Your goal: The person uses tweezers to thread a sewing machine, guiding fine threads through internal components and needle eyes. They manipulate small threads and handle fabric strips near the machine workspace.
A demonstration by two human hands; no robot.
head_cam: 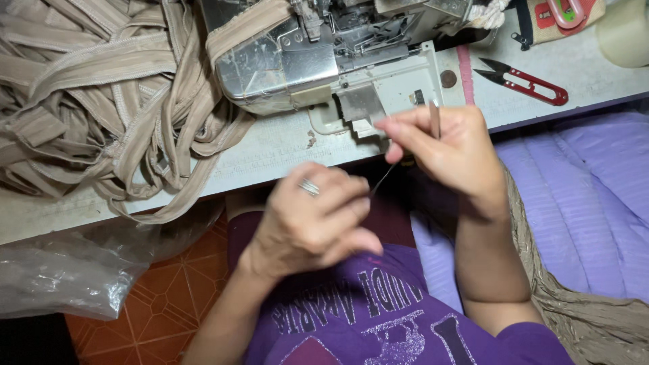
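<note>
My right hand [449, 145] is raised in front of the sewing machine [324, 54] and pinches slim metal tweezers [435, 119] between thumb and fingers. A thin thread [385, 177] runs from it down to my left hand [314, 220], whose fingers are curled and pinch the thread's lower end. The left hand wears a ring and sits just below the edge of the white table [270, 145]. Both hands hover above my lap.
A big heap of beige fabric strips [108, 94] covers the table's left side and drapes over the machine. Red-handled thread snips [531, 82] lie at the right. A clear plastic bag [67, 270] hangs at lower left; lilac cloth [581, 196] lies on the right.
</note>
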